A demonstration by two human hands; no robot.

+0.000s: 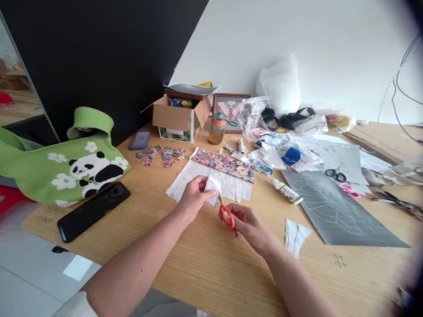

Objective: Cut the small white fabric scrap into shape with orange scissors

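Observation:
My left hand (195, 197) pinches a small white piece of fabric (213, 185) above the middle of the table. Orange-handled scissors (227, 216) are in my right hand (246, 222), fingers through the loops, their blades reaching up to the edge of the white piece. Whether the blades are cutting cannot be made out. Behind my hands lies a larger whitish cloth (238, 187), with a folded floral fabric strip (224, 164) on its far edge. Cut floral pieces (148, 155) rest to the left. A pale scrap (296, 237) lies to the right of my right forearm.
A black phone (94, 211) and green panda bag (95, 163) occupy the left side. An open cardboard box (173, 119) and a jar (217, 129) stand behind. To the right are a glue bottle (287, 191), dark patterned sheet (340, 211), black scissors (335, 175) and pink scissors (349, 190).

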